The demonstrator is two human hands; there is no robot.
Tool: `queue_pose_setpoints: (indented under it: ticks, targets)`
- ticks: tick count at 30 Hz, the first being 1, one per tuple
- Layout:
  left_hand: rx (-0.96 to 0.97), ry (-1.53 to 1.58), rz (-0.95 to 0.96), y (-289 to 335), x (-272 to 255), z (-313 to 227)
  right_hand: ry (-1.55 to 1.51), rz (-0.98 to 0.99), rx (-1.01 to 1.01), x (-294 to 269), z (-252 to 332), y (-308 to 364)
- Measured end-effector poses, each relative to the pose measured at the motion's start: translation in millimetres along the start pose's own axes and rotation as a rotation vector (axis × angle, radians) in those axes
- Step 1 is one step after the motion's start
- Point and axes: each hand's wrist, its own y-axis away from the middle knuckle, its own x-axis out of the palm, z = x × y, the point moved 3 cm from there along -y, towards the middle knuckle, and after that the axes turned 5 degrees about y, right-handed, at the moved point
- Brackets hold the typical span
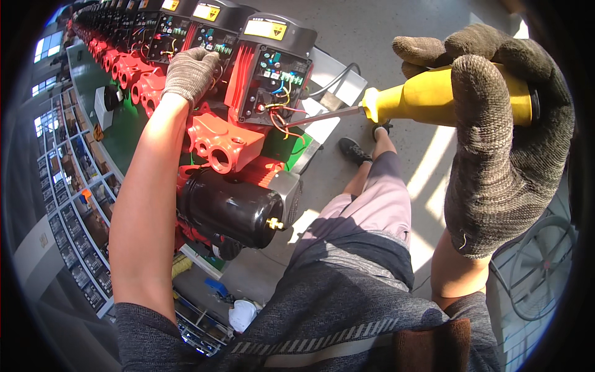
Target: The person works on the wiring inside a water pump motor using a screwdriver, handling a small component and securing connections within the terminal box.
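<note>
A yellow-handled screwdriver (423, 97) lies across the palm of my gloved right hand (505, 133), with the fingers and thumb wrapped round its handle. Its metal shaft points left, and the tip is by the loose coloured wires (280, 115) at the lower edge of an open control box (276, 84). That box sits on a red pump (224, 141) and holds a circuit board with green terminals. My gloved left hand (193, 75) is closed at the neighbouring open control box (214, 42), its fingers curled by the wiring. What they pinch, if anything, is hidden.
A long row of similar red pumps (127, 69) runs to the far left along a green-topped bench (83, 68). Nearer me lies a black cylindrical tank (232, 208) with a brass fitting. Shelving with bins (77, 248) stands left, a large fan (536, 270) right.
</note>
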Motion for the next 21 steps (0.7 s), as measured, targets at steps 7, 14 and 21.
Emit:
queue_pose_setpoints:
  ticks: [7,14,21]
  targets:
    - [0.033,-0.046,-0.056,1,-1,-4,0.169,-0.034,-0.015,-4,5,0]
    - [0.006,0.144,0.147,14,-10,4,-0.468,0.144,0.008,31,2,-7]
    - [0.042,0.274,0.168,29,-5,-9,0.26,0.822,-0.614,193,-3,-66]
